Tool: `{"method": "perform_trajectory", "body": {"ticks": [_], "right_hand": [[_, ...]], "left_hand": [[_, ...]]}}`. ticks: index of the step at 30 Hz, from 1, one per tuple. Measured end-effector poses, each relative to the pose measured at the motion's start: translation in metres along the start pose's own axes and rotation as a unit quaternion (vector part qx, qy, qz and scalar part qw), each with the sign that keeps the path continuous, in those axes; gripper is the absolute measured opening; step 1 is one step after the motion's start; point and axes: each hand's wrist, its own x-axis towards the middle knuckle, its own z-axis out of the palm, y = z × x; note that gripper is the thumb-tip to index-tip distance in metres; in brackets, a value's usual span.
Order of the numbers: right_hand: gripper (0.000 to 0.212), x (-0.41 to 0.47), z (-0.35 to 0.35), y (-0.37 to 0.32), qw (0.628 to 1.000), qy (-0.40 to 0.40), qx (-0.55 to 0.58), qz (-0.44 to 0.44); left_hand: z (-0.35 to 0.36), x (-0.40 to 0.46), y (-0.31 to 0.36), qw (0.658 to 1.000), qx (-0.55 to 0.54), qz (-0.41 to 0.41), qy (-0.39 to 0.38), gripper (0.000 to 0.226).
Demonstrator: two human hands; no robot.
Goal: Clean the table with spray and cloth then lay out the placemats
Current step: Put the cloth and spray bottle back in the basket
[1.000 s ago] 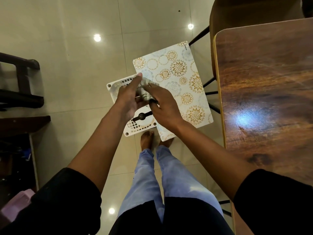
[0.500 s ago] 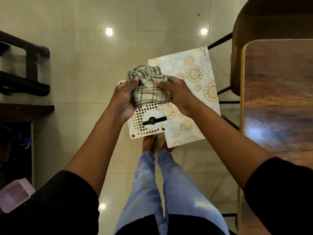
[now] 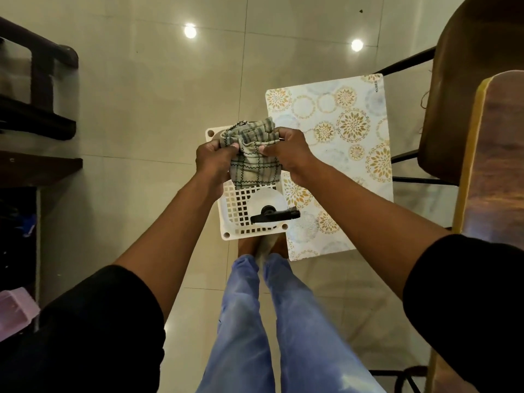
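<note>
- Both hands up in front of the body, over the floor, w/ the cloth (image 3: 253,154) bunched between them.
- Left hand (image 3: 212,160): fingers curled, thumb pressing the cloth's upper left corner against them – a pinch grip.
- Right hand (image 3: 289,154): fingers curled round the cloth's upper right part, thumb tip on the front of the fabric.
- Cloth: grey-green check w/ dark stitched lines; top edge gathered and crumpled between the hands, rest hangs down toward the person. Long axis runs roughly away-to-near in the view, free end nearest the person.
- Below the hands, on the floor: white plastic basket (image 3: 235,211) w/ grid holes; cloth's free end overlaps its far part in the view – touching or above, can't tell.
- In the basket: white spray bottle (image 3: 266,201), black trigger head (image 3: 276,216), nozzle pointing right.
- Placemats (image 3: 340,154): pale, gold and blue flower medallions, just right of the basket, partly under its right edge by the look of it. Long axis away-to-near, slightly tilted. How many in the stack, can't tell.
- Desk (image 3: 502,154): dark wood, yellow edge band, at far right, well apart from the cloth.
- Brown chair (image 3: 459,95) beyond the desk corner, black metal legs.
- Person's bare feet (image 3: 249,248) at the basket's near edge, blue jeans, black sleeves.
</note>
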Motion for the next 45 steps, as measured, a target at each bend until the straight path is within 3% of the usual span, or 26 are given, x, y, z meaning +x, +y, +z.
{"method": "perform_trajectory", "body": {"ticks": [5,11,15,18,20,23,25,27,30,34,37,40,42,45], "right_hand": [[0.027,0.032,0.011,0.029,0.998,0.052,-0.038,0.008],[0.026,0.042,0.015,0.041,0.986,0.088,-0.137,-0.023],[0.037,0.041,0.014,0.042,0.974,0.087,-0.204,-0.046],[0.04,0.028,0.008,0.037,0.945,0.098,-0.297,-0.093],[0.044,0.017,0.002,0.034,0.9,0.133,-0.38,-0.167],[0.045,0.009,-0.009,0.033,0.813,0.142,-0.492,-0.275],[0.041,0.011,-0.014,0.035,0.763,0.084,-0.544,-0.338],[0.04,0.019,-0.02,0.043,0.714,0.023,-0.583,-0.386],[0.045,0.031,-0.025,0.055,0.665,-0.027,-0.642,-0.381],[0.046,0.037,-0.029,0.062,0.633,-0.031,-0.675,-0.378],[0.047,0.038,-0.029,0.064,0.635,-0.031,-0.67,-0.384],[0.048,0.032,-0.031,0.062,0.661,-0.033,-0.646,-0.381],[0.047,0.023,-0.033,0.057,0.7,-0.009,-0.602,-0.384],[0.042,-0.003,-0.04,0.05,0.791,0.065,-0.485,-0.367]], "left_hand": [[0.007,0.028,-0.017,0.997,0.066,0.012,0.049,0.027],[0.009,0.046,-0.036,0.991,0.114,0.039,0.059,0.057],[0.015,0.033,-0.03,0.984,0.156,0.059,0.059,0.048],[0.014,0.027,-0.029,0.974,0.195,0.085,0.071,0.055],[0.01,0.024,-0.029,0.962,0.233,0.124,0.072,0.062],[0.0,0.019,-0.031,0.906,0.348,0.233,0.062,0.065],[-0.006,0.017,-0.034,0.828,0.46,0.32,0.031,0.064],[-0.008,0.016,-0.033,0.764,0.54,0.352,-0.013,0.066],[-0.008,0.018,-0.033,0.72,0.602,0.343,-0.045,0.07],[-0.009,0.026,-0.04,0.68,0.638,0.359,-0.043,0.074],[-0.01,0.031,-0.044,0.675,0.635,0.374,-0.034,0.071],[-0.008,0.027,-0.04,0.688,0.623,0.371,-0.036,0.069],[-0.007,0.022,-0.036,0.703,0.604,0.374,-0.036,0.068],[-0.005,0.002,-0.028,0.737,0.544,0.4,-0.02,0.061]]}}
